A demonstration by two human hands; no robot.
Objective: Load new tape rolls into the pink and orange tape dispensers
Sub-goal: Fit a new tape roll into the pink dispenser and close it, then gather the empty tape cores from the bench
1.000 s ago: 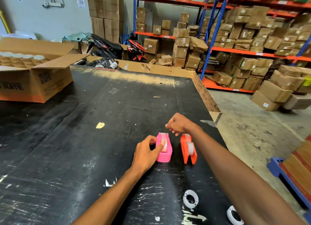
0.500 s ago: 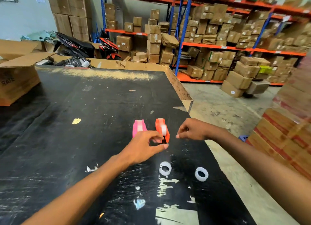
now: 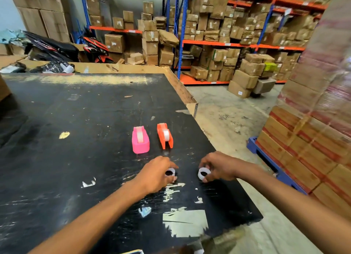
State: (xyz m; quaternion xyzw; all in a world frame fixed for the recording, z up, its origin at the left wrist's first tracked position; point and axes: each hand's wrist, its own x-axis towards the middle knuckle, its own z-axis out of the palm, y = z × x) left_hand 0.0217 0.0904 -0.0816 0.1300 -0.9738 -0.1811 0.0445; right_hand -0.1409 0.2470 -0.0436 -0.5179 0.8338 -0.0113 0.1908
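A pink tape dispenser [image 3: 140, 140] and an orange tape dispenser [image 3: 164, 135] stand side by side on the black table [image 3: 76, 139], each with a clear roll seated in it. Nearer to me, my left hand [image 3: 155, 173] closes around a white ring [image 3: 170, 172] lying on the table. My right hand [image 3: 218, 167] pinches a second white ring [image 3: 204, 173], tilted so that its hole faces me. Both hands are a short way in front of the dispensers and touch neither.
The table's right edge [image 3: 224, 155] runs close to my right hand, with concrete floor beyond. A wrapped pallet of boxes [image 3: 313, 130] stands at the right. Shelves of cartons fill the back. White scuffs and a tape patch [image 3: 185, 223] mark the near tabletop.
Both hands have left the dispensers and drawn back toward me onto the two white rings. The camera has swung right and down.
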